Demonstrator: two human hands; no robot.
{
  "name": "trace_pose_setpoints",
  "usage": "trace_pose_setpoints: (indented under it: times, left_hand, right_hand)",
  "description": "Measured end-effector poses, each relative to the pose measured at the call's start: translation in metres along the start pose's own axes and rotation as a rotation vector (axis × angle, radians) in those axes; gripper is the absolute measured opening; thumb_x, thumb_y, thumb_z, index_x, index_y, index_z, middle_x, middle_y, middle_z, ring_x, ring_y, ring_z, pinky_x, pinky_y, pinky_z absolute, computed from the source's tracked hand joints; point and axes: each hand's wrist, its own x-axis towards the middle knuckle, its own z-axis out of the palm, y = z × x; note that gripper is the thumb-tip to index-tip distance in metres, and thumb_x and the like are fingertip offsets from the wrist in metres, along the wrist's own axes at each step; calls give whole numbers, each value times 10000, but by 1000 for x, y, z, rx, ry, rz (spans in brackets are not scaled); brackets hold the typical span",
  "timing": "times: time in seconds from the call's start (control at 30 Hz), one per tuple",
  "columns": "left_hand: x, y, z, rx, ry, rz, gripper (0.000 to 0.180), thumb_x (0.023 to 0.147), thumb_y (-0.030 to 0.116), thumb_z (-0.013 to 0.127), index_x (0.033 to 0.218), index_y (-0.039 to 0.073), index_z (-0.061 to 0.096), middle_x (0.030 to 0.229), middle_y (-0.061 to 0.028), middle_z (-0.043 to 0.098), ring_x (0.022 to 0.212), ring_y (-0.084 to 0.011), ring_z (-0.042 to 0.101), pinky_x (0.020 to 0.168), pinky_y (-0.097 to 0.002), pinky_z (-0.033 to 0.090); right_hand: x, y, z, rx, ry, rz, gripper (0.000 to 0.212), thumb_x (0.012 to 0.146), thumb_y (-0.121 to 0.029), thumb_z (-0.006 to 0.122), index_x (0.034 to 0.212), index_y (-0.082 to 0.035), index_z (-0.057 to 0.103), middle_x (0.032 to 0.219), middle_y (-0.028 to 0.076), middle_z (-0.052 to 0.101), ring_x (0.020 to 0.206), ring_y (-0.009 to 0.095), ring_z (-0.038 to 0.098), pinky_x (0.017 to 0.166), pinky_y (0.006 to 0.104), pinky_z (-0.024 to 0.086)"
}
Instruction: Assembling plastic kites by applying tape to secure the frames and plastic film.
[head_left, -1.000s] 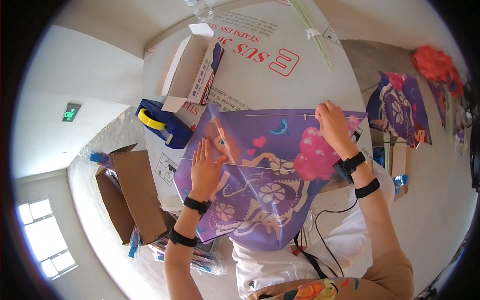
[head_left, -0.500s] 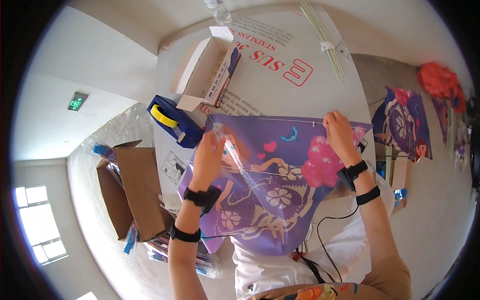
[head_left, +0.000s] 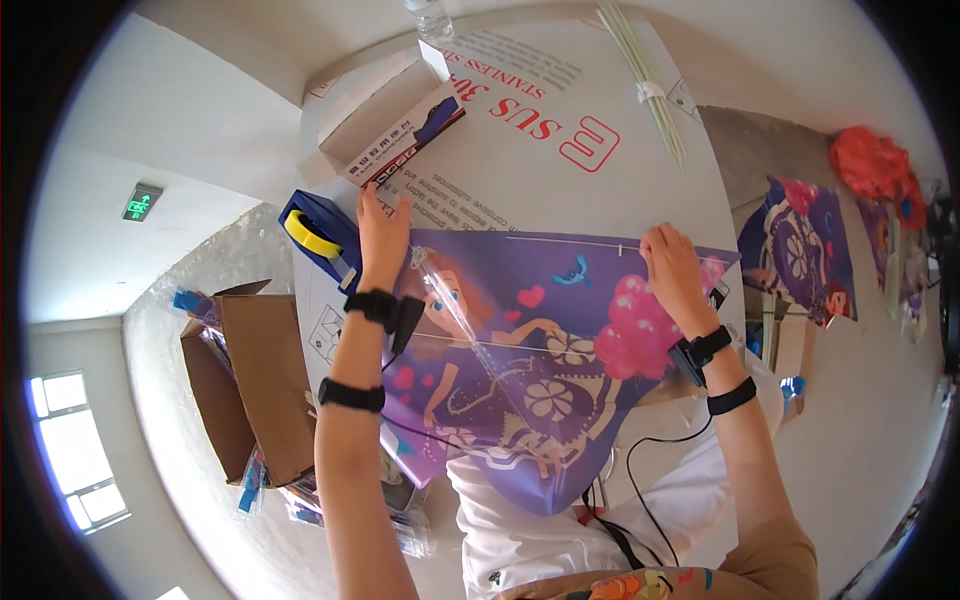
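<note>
Printed sheet: shiny purple, with a cartoon figure and pink balloons; I see this purple sheet across the pale grey table, its lower end hanging over the near edge.
Left hand: my left hand has fingers and thumb parted, gripping nothing, fingertips at the open white cardboard box.
Right hand: my right hand lies on the sheet's upper right, fingers curled; I can't make out whether they pinch it.
Rod: a thin white rod lies along the upper edge.
Dispenser: a navy-blue tape dispenser with a yellow roll stands just left of my left hand.
</note>
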Motion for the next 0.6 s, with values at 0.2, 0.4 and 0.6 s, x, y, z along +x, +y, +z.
trace_pose_setpoints:
  times: [0.2,0.4,0.6]
  left_hand:
    - [-108,25,-13,183,-384,34,753,872,280,620,1396,-86,223,1385,-316,335,1293,-436,341,1070,-427,315]
    - [-122,2,-6,402,-436,154,961,824,419,675,1387,-157,152,1430,-365,221,1350,-465,238,1121,-428,243]
    - [-101,10,-7,491,-448,106,965,807,435,684,1382,-153,179,1436,-350,230,1356,-443,248,1122,-427,245]
  right_hand:
    - [0,3,2,25,23,-3,128,747,17,577,787,-60,482,772,89,480,758,278,523,696,370,405]
    - [4,2,5,19,34,20,127,749,18,577,788,-60,485,781,85,484,770,279,525,705,376,406]
    - [9,4,3,2,15,10,139,738,37,565,795,-60,485,793,87,488,774,286,525,711,379,408]
